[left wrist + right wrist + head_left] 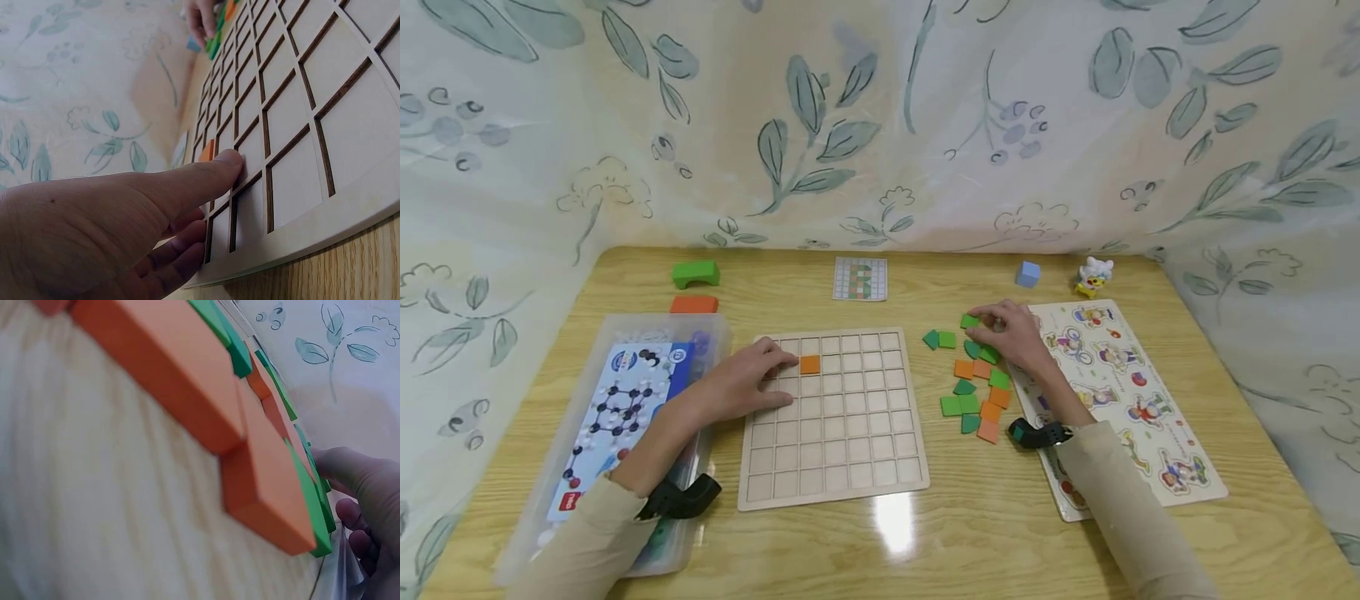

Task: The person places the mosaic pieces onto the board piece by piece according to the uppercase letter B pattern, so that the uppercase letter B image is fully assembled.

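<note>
One grid board (837, 429), roughly sixteen tiles (969, 405).

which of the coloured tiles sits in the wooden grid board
The orange square tile beside the left hand; the other visible tiles lie off the board, to its right.

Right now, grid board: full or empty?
Mostly empty: grid board shows one orange tile; other visible cells are bare. Left hand hides a few; can't tell those.

Grid board (859, 404): pale beige, squared. Single tile (810, 365) at its 11 o'clock: orange. Loose tiles (982, 369), 3 o'clock: green, orange.
</note>
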{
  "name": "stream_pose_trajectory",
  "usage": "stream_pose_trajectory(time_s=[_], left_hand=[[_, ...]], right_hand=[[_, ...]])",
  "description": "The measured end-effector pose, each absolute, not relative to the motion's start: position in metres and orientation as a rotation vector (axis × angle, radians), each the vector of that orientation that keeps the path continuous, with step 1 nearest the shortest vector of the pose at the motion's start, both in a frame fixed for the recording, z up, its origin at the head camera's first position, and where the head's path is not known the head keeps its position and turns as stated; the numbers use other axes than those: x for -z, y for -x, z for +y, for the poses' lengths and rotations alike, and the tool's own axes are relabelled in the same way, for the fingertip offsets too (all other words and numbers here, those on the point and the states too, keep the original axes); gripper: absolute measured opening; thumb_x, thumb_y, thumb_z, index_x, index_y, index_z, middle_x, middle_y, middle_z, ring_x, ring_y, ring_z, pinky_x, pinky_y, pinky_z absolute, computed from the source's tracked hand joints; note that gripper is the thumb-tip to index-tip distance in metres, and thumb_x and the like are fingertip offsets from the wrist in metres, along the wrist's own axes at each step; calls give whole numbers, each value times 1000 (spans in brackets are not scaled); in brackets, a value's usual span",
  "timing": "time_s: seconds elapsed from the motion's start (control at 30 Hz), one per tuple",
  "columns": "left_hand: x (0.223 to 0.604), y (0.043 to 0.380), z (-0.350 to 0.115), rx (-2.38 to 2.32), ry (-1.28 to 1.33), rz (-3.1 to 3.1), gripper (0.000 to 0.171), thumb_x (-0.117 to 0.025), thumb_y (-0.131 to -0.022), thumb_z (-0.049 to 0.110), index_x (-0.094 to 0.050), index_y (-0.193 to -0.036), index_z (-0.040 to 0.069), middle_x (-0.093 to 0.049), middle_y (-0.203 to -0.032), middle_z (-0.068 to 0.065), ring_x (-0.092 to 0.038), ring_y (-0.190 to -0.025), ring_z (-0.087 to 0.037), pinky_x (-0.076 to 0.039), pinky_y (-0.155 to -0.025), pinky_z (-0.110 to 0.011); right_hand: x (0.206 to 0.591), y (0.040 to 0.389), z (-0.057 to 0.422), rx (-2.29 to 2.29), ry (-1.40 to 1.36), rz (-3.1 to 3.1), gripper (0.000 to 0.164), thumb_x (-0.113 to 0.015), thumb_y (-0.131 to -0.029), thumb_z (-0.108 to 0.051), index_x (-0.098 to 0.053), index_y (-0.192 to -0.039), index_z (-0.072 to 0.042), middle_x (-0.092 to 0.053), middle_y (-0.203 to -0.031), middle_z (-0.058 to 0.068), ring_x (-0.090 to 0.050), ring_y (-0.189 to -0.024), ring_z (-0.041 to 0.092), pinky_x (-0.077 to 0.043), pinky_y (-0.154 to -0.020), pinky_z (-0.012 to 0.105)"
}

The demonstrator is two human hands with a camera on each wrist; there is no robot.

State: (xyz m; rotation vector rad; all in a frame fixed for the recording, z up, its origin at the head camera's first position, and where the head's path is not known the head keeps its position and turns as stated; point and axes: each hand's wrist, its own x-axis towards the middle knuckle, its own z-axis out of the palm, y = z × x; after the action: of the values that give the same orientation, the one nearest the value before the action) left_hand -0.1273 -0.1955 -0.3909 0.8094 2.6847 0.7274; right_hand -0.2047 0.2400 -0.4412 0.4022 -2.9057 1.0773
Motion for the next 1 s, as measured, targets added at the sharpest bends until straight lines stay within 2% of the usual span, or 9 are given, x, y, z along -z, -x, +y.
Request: stream_pose_trajectory(time_s=[0.13, 0.3, 0.47, 0.7, 0.8, 1.0], left_hand=[[388, 128, -197, -709, -810, 2693, 48, -73, -86, 24, -60, -127, 3, -54, -103, -7, -44, -82, -14, -38, -71, -29], [387, 128, -198, -692, -815, 2684, 49, -73, -87, 25, -60, -128, 3, -52, -101, -7, -42, -80, -14, -36, -70, -28], [386, 128, -199, -699, -809, 2691, 49, -73, -86, 25, -60, -128, 2, -53, -102, -8, -43, -81, -14, -37, -70, -28], [387, 129, -200, -709, -805, 2686, 49, -73, -87, 27, -60, -128, 3, -52, -101, -7, -42, -81, -14, -36, -70, -28], [390, 130, -199, -709, -797, 2685, 50, -73, -86, 28, -60, -128, 4, -52, -100, -6, -42, -80, -14, -36, -69, -28], [394, 128, -196, -712, -773, 2680, 50, -73, -86, 27, -60, -128, 4, -53, -102, -7, -43, -81, -14, -36, -71, -27]], right_hand=[[439, 206, 236, -1140, -354, -2861, 35, -69, -90, -27, -68, -120, -9, -56, -96, 12, -44, -85, 22, -30, -80, 36], [421, 197, 219, -1289, -250, -2736, 36, -68, -91, -30, -67, -121, -11, -47, -84, 5, -42, -75, 19, -36, -69, 32], [386, 179, 168, -1388, -502, -2755, 31, -70, -90, -25, -68, -118, -13, -46, -76, 3, -40, -67, 17, -35, -63, 29], [395, 169, 93, -1518, -959, -2832, 29, -72, -88, -20, -69, -115, -10, -44, -68, -1, -38, -61, 12, -36, -61, 24], [401, 171, 73, -1467, -1036, -2878, 29, -72, -87, -20, -69, -114, -9, -45, -67, -3, -40, -61, 10, -38, -62, 23], [414, 173, 57, -1393, -1008, -2978, 28, -73, -86, -19, -69, -112, -9, -48, -67, -2, -42, -61, 9, -37, -60, 20]])
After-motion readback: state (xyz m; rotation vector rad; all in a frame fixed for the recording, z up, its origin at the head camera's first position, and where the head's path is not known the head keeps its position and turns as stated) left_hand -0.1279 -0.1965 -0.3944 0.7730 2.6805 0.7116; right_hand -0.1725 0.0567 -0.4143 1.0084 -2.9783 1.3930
